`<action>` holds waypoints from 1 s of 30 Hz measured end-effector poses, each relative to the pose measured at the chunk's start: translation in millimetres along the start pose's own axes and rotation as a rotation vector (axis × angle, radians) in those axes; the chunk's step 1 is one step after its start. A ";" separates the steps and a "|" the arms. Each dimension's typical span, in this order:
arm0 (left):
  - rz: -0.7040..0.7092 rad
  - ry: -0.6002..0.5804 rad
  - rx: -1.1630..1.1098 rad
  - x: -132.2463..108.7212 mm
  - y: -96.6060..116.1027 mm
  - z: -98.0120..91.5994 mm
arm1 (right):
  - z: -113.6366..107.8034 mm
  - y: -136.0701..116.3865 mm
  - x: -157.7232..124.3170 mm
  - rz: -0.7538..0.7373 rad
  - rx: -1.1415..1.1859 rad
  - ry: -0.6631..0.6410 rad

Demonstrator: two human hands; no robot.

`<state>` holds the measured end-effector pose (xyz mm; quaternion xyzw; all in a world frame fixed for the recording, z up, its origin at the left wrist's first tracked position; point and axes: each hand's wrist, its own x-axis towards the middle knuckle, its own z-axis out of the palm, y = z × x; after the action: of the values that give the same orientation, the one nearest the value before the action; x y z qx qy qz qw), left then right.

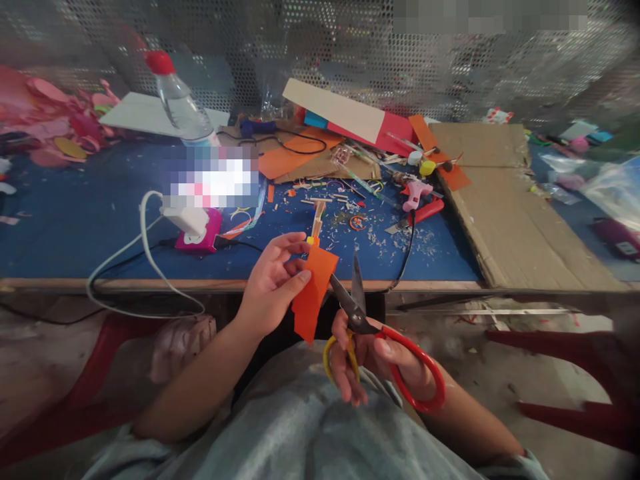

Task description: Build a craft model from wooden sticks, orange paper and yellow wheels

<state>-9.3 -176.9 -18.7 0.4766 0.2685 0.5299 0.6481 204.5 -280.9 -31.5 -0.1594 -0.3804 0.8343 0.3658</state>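
Note:
My left hand [275, 280] pinches a narrow piece of orange paper [316, 287] between thumb and fingers, just in front of the table edge. My right hand [375, 357] grips scissors [357, 310] with one red and one yellow handle loop. Their blades are spread apart and point away from me, with one blade tip close by the paper's right edge; whether they touch I cannot tell. Behind the paper's top end, a small bundle of wooden sticks [319, 217] stands on the blue table.
A pink glue gun [416, 195] and a red utility knife [427, 211] lie among scraps. Flat cardboard [520, 220] covers the right side. At left are a bottle [183, 103], a magenta power socket [200, 237] and a white cable [145, 227] looping over the edge.

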 end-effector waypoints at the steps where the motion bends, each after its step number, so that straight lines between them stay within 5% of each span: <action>1: -0.041 0.003 -0.017 -0.3 0.2 0.0 | -0.1 0.6 -0.3 0.004 0.002 -0.003; 11: -0.198 -0.033 0.049 -4.2 8.5 4.5 | 6.6 -3.8 0.8 0.041 0.021 0.010; 22: -0.464 -0.305 0.016 -3.5 14.4 1.7 | 11.1 -8.3 1.7 0.112 -0.015 0.024; 30: -0.480 -0.447 0.141 0.3 24.0 2.7 | 10.2 -17.6 0.8 0.125 -0.028 0.023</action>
<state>-17.3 -177.9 4.1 0.5478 0.2602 0.2248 0.7627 207.0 -277.9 -11.5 -0.1975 -0.3770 0.8482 0.3152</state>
